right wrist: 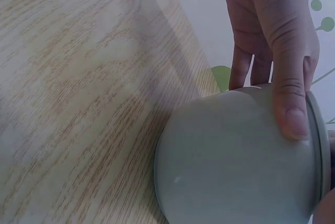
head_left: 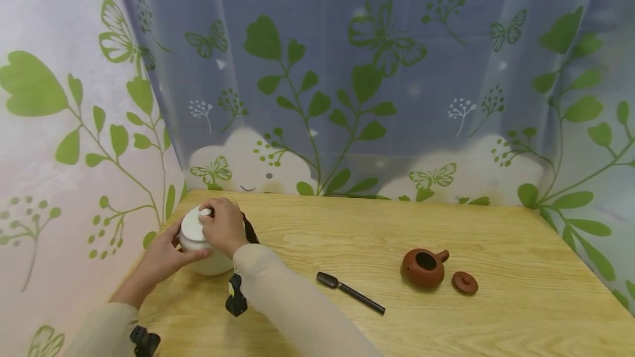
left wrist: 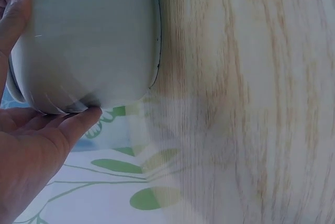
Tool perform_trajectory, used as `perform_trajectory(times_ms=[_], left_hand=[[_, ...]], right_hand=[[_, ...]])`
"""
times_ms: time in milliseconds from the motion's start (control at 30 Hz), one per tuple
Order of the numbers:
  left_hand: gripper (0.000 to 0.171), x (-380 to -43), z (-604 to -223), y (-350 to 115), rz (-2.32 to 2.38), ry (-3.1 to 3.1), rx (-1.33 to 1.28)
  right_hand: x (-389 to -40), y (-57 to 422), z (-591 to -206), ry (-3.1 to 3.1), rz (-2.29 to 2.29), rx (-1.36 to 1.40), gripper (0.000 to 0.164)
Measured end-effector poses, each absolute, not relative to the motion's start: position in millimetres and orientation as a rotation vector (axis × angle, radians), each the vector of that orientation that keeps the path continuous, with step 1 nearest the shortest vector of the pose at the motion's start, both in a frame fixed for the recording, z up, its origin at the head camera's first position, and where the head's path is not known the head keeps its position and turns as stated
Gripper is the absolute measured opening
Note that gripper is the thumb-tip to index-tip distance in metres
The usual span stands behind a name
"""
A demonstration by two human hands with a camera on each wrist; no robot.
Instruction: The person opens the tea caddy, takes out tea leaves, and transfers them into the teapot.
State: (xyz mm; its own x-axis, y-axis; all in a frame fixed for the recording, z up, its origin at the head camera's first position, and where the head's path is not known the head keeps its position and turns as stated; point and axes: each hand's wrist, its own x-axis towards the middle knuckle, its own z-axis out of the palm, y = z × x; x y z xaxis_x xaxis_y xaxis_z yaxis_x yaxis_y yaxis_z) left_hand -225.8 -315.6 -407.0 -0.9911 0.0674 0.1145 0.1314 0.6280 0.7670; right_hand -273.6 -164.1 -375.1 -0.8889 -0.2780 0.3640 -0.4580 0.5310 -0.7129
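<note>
A white lidded jar [head_left: 213,262] stands at the left of the wooden table. My left hand [head_left: 163,255] grips its side, thumb along the front; in the left wrist view the fingers [left wrist: 78,124] curve against the jar's wall [left wrist: 94,41]. The white lid [head_left: 190,226] lies over the jar's mouth. At its small knob [head_left: 205,212], the thumb and fingers of my right hand [head_left: 225,227] pinch from above. In the right wrist view the left thumb [right wrist: 293,114] presses the jar just below its rim, while the right hand is mostly hidden at the edge.
A dark scoop-like tool [head_left: 349,293] with a long handle lies mid-table. Right of it sits a brown clay teapot [head_left: 421,279], uncovered, with its round lid [head_left: 464,283] beside it. Something black [head_left: 250,230] shows behind the right hand. Patterned curtains [head_left: 317,98] border the table [head_left: 297,236].
</note>
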Motion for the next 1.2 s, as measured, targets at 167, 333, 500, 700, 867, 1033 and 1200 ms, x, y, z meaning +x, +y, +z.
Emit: perform_trajectory(times_ms=[167,333,500,700,867,1033,1200], left_hand=[[0.107,-225.8,-406.3,-314.7,-1.320,-2.764,-0.171],[0.106,-224.3,-404.3,-312.7,-1.289,-2.759,-0.168],[0.106,-223.6,-403.3,-311.8,-1.309,-2.761,-0.171],[0.107,-222.1,-403.3,-312.4,-1.317,-2.764,-0.153],[0.106,-223.1,-406.6,-314.9,-1.279,-2.761,-0.126],[0.103,-224.0,-408.7,-316.0,-1.246,-2.765,-0.129],[0.102,-222.8,-407.9,-312.7,-1.232,-2.767,-0.140]], right_hand=[[-272.7,-162.8,-376.5,-2.543,1.276,0.640,0.010],[-272.2,-162.0,-376.0,-2.539,1.246,0.655,0.011],[-273.1,-162.0,-375.8,-2.560,1.261,0.637,0.011],[-272.2,-162.3,-375.0,-2.565,1.288,0.640,0.011],[-274.8,-161.8,-373.9,-2.542,1.367,0.663,0.015],[-275.9,-163.0,-372.9,-2.570,1.373,0.631,0.022],[-273.8,-166.2,-372.6,-2.565,1.356,0.584,0.012]])
